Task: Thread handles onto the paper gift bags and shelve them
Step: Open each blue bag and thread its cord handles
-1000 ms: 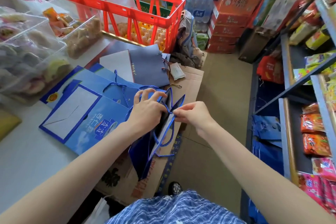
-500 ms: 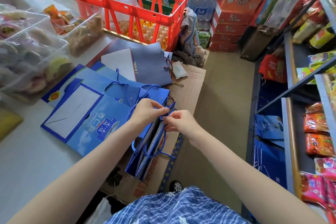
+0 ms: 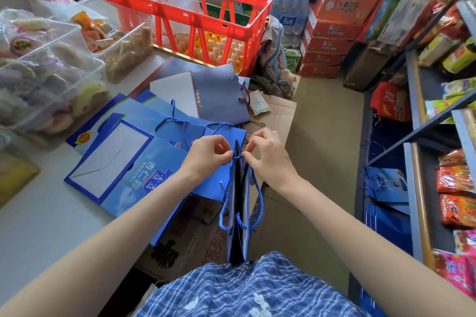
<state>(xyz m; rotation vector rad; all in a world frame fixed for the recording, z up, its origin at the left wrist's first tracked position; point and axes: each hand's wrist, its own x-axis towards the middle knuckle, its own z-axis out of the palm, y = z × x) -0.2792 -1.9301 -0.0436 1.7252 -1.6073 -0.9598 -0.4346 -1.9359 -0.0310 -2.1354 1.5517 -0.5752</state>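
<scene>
Gift bag (image 3: 238,216), blue, folded flat, held edge-on between both hands above the lap. Blue cord (image 3: 238,156) at its top edge pinched from either side: left hand (image 3: 208,156) with fingers curled on one end, right hand (image 3: 268,157) nipping the other. Cord loops dangling down both faces. More flat blue bags (image 3: 123,170) stacked on the white table (image 3: 46,216) to the left. Red crate (image 3: 185,15) behind. Stocked shelves (image 3: 422,162) to the right.

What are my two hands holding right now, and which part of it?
Both hands pinch the blue cord handle at the top edge of the upright blue gift bag: left hand on one side, right hand on the other.
</scene>
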